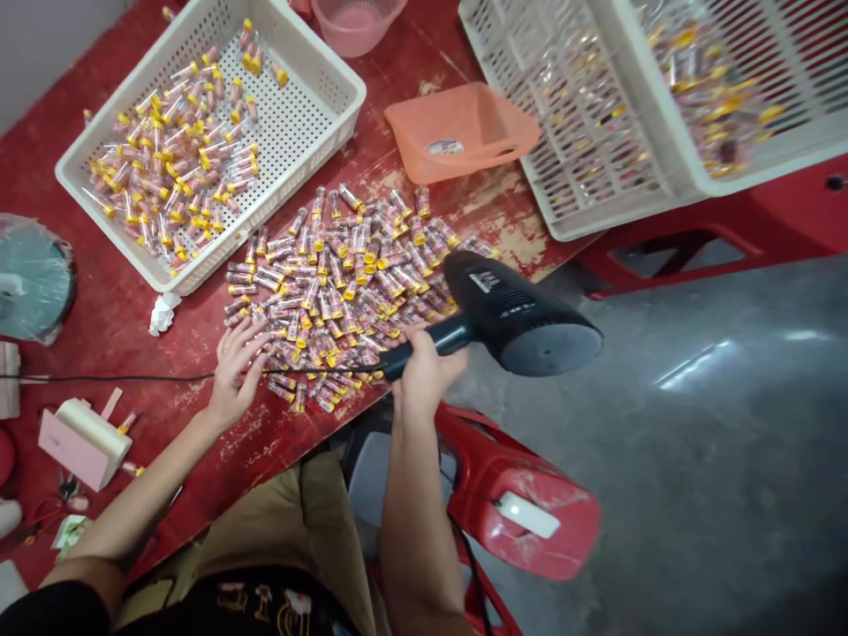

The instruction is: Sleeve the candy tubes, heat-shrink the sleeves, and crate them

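Note:
My right hand (427, 367) is wrapped round the handle of a black hair dryer (517, 314), whose nozzle points over a wide pile of small clear tubes with yellow caps (344, 283) on the red table. At the near left edge of that pile rests my left hand (238, 367), fingers spread, touching the tubes. The dryer's black cord (165, 378) runs leftward from the handle, passing by my left hand. Beyond the pile, a white perforated basket (291, 115) holds more tubes with yellow caps.
An orange scoop (457, 132) and a pink basket (358, 22) stand behind the pile. A large white crate (563, 106) with bagged tubes is at the right. On the left are a tape dispenser (79, 442) and a wrapped green roll (33, 278). A red stool (530, 521) stands below the table edge.

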Demonstrator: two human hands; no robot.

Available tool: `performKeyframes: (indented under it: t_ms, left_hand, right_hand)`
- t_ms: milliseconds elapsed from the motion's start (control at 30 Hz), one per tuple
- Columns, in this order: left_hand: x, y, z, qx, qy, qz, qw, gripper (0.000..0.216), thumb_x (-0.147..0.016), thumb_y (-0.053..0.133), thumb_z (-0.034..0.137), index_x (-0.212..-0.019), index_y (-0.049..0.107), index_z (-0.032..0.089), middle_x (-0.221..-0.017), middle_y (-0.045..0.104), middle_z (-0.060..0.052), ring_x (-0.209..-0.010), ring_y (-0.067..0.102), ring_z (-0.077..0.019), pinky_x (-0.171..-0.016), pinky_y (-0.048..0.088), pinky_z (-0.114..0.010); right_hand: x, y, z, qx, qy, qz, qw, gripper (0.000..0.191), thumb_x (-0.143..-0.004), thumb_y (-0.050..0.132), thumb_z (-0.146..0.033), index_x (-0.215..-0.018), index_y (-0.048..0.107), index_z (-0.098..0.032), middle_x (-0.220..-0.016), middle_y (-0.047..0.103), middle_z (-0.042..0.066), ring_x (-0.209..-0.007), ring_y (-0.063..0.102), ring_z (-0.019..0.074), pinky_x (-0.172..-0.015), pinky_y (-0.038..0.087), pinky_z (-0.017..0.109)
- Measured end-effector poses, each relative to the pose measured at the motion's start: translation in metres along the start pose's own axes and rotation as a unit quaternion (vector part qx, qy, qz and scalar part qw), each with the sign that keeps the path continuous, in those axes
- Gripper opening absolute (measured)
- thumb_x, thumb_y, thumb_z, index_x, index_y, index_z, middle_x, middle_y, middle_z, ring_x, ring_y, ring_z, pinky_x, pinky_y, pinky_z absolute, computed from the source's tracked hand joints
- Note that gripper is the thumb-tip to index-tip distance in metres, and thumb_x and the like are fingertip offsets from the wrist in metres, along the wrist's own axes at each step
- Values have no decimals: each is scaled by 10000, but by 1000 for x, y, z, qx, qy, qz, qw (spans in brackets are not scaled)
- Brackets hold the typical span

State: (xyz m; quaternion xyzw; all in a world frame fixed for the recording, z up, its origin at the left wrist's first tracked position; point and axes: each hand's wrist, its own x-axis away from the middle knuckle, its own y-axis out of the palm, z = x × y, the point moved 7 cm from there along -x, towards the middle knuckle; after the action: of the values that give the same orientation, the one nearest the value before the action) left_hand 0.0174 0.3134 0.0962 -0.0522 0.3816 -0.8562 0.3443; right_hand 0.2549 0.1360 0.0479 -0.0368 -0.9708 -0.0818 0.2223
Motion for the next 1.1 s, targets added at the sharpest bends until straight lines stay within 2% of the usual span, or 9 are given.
performKeyframes:
  t_ms: [67, 200, 367, 500, 567, 667, 833, 933, 1100]
  left_hand:
    - [1, 5, 1, 4, 5, -5, 1000, 381, -1022, 526, 220, -1388, 602, 294, -1458, 618, -109, -1486, 443, -260, -1220, 310, -579]
    - [-1, 11, -4, -3, 7, -26, 1000, 383, -1028, 513, 238, -1397, 595, 295, -1469, 608, -107, -1483, 443, -252, -1223, 300, -566]
    - [-10, 25, -19, -43, 9, -84, 996, 369, -1037, 492, 302, -1388, 603, 283, -1496, 585, -106, -1501, 409, -256, -1234, 262, -566]
    - [-20, 47, -28, -51, 30, -126, 990, 358, -1037, 487, 308, -1367, 617, 263, -1495, 583, -115, -1502, 401, -273, -1223, 266, -586]
    - [-28, 62, -28, -53, 41, -148, 987, 349, -1038, 481, 320, -1347, 632, 262, -1482, 593, -115, -1484, 425, -286, -1212, 275, -606]
    - [-40, 75, -19, -52, 63, -154, 985, 352, -1042, 471, 324, -1343, 635, 245, -1476, 597, -121, -1469, 446, -291, -1209, 291, -601]
    - [-44, 67, -6, -52, 67, -143, 986, 363, -1045, 473, 311, -1377, 610, 256, -1508, 570, -117, -1499, 410, -281, -1217, 292, -591]
    - [-35, 51, -14, -46, 43, -127, 990, 358, -1045, 479, 309, -1378, 607, 275, -1496, 580, -109, -1503, 405, -271, -1214, 302, -592]
    - [-16, 22, -39, -18, 11, -48, 999, 353, -1036, 502, 269, -1372, 612, 266, -1473, 595, -117, -1491, 423, -266, -1203, 340, -577]
  right_hand:
    - [-3, 4, 0, -1, 9, -13, 1000, 445, -531, 710, -190, -918, 496, -246, -676, 559, -104, -498, 515, 94, -473, 488, 250]
    - [17, 11, 11, 36, 89, -121, 988, 430, -551, 736, -203, -933, 541, -218, -680, 594, -89, -478, 499, 81, -472, 476, 244]
    - [66, -29, 10, 75, 89, -66, 991, 447, -581, 771, -202, -964, 539, -211, -719, 608, -84, -477, 528, 84, -467, 468, 237]
    - [87, -48, 10, 112, 124, -98, 981, 388, -631, 776, -211, -941, 544, -209, -747, 612, -73, -480, 534, 79, -478, 474, 238]
    - [75, -36, 10, 98, 110, -120, 982, 387, -630, 759, -215, -944, 532, -220, -745, 603, -76, -485, 527, 82, -482, 477, 243]
    - [36, 12, 14, 94, 58, -160, 981, 410, -614, 708, -210, -987, 539, -230, -720, 585, -77, -487, 513, 101, -480, 484, 265]
    - [-29, 88, 31, 188, -31, -138, 972, 353, -627, 644, -173, -959, 534, -220, -779, 606, -15, -700, 642, 188, -620, 570, 336]
    - [-50, 105, 43, 231, -44, -135, 963, 328, -635, 642, -176, -934, 517, -228, -779, 598, -2, -779, 666, 226, -660, 583, 376]
    - [-72, 110, 48, 282, -51, -171, 943, 310, -614, 666, -200, -873, 502, -245, -676, 532, -27, -701, 644, 239, -622, 569, 409]
